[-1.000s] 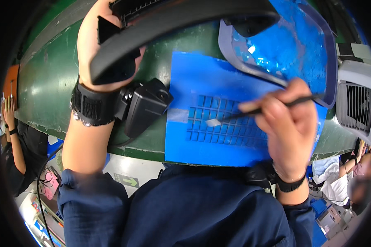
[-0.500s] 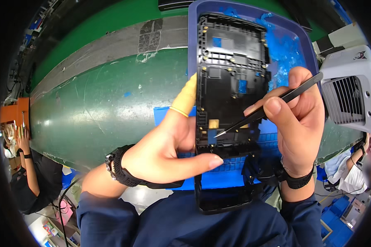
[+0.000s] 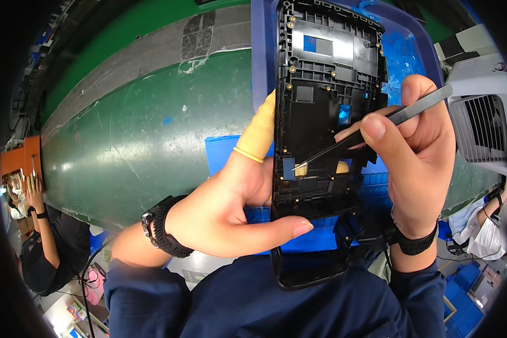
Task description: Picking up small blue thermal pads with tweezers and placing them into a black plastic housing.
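My left hand [image 3: 231,217], with a yellow finger cot [image 3: 257,132] on a finger, grips a black plastic housing [image 3: 312,135] by its left side, thumb across the lower edge. The housing is tilted, its ribbed inner side with brass inserts facing me. In my right hand [image 3: 417,149] are black tweezers [image 3: 403,114], pinched between thumb and fingers. Their pointed tips meet a small blue strip [image 3: 288,168] near the housing's left edge, beside a rectangular opening; whether they clasp it I cannot tell. Yellow shows through two openings there.
Behind the housing stands a blue-purple tray [image 3: 260,67] with crumpled blue film [image 3: 399,70]. A white slatted appliance [image 3: 481,121] is at right. Blue sheeting [image 3: 222,158] lies on the green worktable [image 3: 135,141]. Another person's hand [image 3: 35,194] is at far left.
The housing has risen slightly and turned more toward me. The tweezer tips have moved up along it, and the blue strip now sits left of the opening rather than below it.
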Available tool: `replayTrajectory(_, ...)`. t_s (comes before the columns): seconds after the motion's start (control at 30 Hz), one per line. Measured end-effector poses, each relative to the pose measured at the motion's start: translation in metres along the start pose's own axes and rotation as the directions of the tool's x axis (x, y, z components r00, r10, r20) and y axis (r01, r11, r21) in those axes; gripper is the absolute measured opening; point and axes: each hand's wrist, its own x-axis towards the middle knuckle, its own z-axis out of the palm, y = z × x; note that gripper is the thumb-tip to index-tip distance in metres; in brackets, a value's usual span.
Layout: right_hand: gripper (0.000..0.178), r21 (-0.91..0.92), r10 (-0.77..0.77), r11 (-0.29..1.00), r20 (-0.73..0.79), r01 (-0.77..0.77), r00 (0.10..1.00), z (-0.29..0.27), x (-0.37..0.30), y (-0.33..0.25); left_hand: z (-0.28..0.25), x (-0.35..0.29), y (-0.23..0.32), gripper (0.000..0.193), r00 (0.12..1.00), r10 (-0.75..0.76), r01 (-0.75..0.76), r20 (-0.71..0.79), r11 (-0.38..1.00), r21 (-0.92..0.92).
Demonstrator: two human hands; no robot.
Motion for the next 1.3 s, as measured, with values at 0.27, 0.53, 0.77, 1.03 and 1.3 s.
replayTrajectory(0.27, 0.028, -0.021, 0.003, 1.000, -0.027, -0.004, 1.000, 0.001, 0.000, 0.001, 0.001, 0.000, -0.002, 0.103, 1.000, -0.005, 0.005, 0.011, 1.000, -0.002)
replayTrajectory(0.53, 0.029, 0.005, -0.010, 1.000, 0.017, 0.010, 1.000, 0.000, 0.000, 0.004, 0.000, -0.002, -0.001, 0.103, 1.000, -0.016, 0.016, 0.009, 0.999, 0.033)
replayTrajectory(0.77, 0.027, -0.016, -0.005, 1.000, 0.035, 0.006, 0.999, -0.001, 0.000, 0.003, -0.003, -0.004, -0.003, 0.105, 0.998, -0.022, 0.016, 0.054, 0.995, 0.097)
replayTrajectory(1.03, 0.027, -0.001, -0.004, 1.000, 0.031, 0.004, 1.000, 0.001, 0.000, 0.006, 0.005, -0.003, -0.002, 0.091, 0.998, -0.032, 0.028, -0.053, 0.998, -0.059)
replayTrajectory(1.3, 0.026, -0.069, -0.036, 0.997, 0.032, 0.038, 0.999, 0.001, -0.001, 0.006, 0.004, 0.002, 0.001, 0.060, 0.974, -0.037, 0.045, -0.223, 0.998, 0.034)
